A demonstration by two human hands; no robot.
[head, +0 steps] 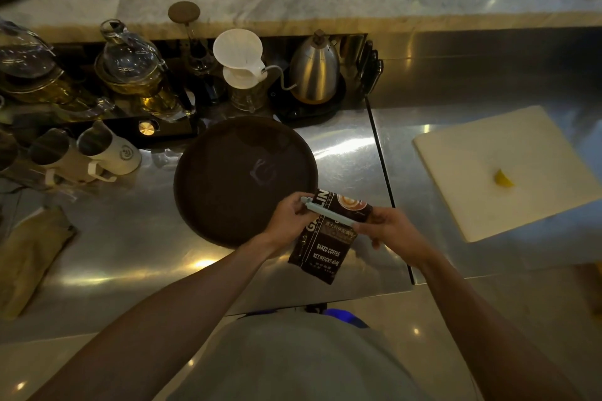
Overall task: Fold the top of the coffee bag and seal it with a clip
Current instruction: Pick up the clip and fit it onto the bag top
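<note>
**Hands pinch a clip across the coffee bag at the lower centre**

Coffee bag (pixel 321 247), dark with white lettering, is held at the lower centre of the frame, its bottom corner reaching toward the near edge of the steel surface (pixel 130 247). A pale blue clip (pixel 327 212) lies slantwise across the upper part of the bag, one end sticking out past the bag's left edge. The left hand (pixel 286 221) has its grip pinched on that left end of the clip; the right hand (pixel 391 234) has its grip pinched on the clip's right end at the bag's right edge. Whether the clip is fully snapped closed cannot be told.

Just behind the bag, a round dark tray (pixel 228 179) fills the middle of the frame, and the bag's top overlaps its lower right rim. Right of the hands a dark seam (pixel 381 159) splits the surface, and beyond it a white cutting board (pixel 495 169) sits at the right, tilted, with a yellow lemon wedge (pixel 503 179) on it. Bare steel lies open to the lower left of the tray and between the seam and the board. Along the back edge stand a steel kettle (pixel 314 72), a white dripper (pixel 239 55) and glass teapots (pixel 130 58); two pale pitchers (pixel 94 156) lie at the left.
</note>
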